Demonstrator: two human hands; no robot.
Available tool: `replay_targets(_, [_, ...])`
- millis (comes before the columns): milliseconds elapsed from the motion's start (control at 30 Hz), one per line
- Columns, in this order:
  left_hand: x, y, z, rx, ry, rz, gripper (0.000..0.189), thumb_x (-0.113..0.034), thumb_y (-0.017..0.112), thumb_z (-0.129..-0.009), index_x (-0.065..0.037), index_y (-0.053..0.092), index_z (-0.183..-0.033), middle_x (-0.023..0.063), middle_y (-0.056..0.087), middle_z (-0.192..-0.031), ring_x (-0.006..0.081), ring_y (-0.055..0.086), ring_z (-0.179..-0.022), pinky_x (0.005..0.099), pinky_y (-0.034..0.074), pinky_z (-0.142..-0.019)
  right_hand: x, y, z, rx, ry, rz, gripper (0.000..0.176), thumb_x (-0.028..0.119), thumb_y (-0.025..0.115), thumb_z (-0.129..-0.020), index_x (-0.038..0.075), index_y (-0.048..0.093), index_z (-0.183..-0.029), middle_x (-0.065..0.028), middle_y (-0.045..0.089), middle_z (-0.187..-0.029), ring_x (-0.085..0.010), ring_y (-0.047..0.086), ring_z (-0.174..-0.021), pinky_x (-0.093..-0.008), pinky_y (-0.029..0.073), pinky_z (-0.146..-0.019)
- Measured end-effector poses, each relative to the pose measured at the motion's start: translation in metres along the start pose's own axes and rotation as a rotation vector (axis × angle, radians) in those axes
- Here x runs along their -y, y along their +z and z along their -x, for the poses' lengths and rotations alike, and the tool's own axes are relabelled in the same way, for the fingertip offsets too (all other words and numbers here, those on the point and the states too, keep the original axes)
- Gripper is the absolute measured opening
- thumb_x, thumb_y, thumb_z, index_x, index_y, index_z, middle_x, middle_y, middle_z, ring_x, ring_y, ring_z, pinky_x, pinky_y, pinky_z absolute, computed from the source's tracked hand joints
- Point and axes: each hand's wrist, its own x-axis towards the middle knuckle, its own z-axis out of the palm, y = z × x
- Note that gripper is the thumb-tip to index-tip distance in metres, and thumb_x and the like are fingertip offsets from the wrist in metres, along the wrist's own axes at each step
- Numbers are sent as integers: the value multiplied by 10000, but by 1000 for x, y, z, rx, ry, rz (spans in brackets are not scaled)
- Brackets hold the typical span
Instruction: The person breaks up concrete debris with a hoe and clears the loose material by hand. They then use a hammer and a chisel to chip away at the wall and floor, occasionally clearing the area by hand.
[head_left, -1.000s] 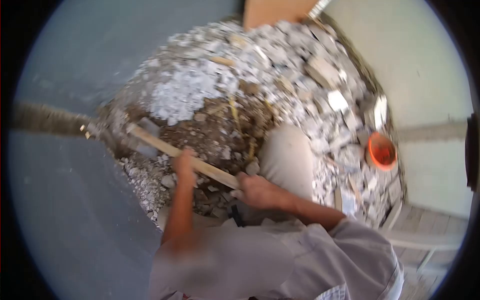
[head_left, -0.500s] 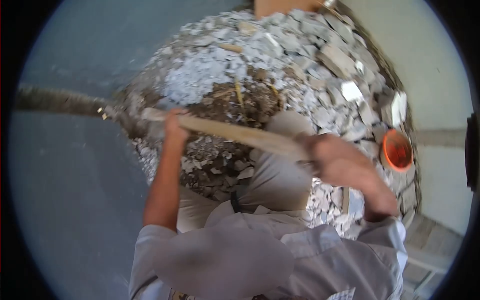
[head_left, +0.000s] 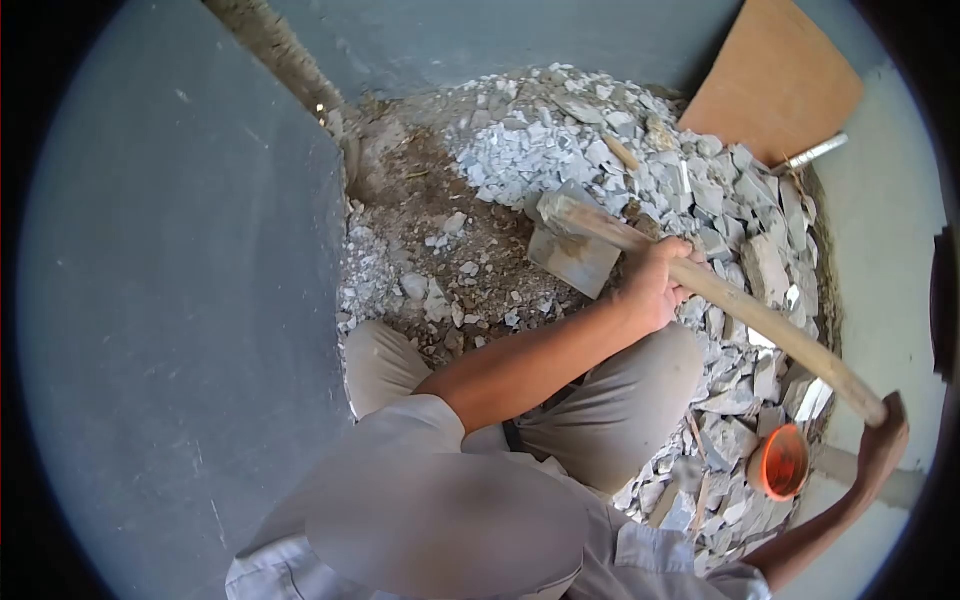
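Left hand (head_left: 655,288) and right hand (head_left: 885,440), set apart, are gripping the hoe (head_left: 780,325) above exposed soil (head_left: 400,220); rubble (head_left: 735,400) is covering the right side. Ground appearing partly bare.

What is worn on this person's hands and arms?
The left hand and right hand are both bare, with no gloves. No watch or bracelet shows on either wrist. Light grey fabric sleeves leave the forearms uncovered; whether short or rolled up is unclear.
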Motion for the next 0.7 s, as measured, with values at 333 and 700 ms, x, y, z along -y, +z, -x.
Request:
replay_targets(333, [-223, -119, -11, -506, 617, -469, 168, -61, 654, -866, 46, 559, -953, 151, 581, -899, 289, 640, -748, 428, 591, -600, 288, 59, 59, 1136, -284, -1272, 603, 297, 735, -917, 11, 482, -1385, -180, 664, -957, -342, 661, -863, -452, 527, -829])
replay_targets(700, [-170, -223, -39, -665, 376, -651, 287, -163, 741, -809, 20, 628, -998, 142, 657, -866, 285, 668, -721, 486, 585, -613, 307, 76, 72, 1137, -329, -1082, 402, 157, 644, -919, -30, 517, -1251, -227, 659, -902, -391, 648, -820, -444, 521, -747])
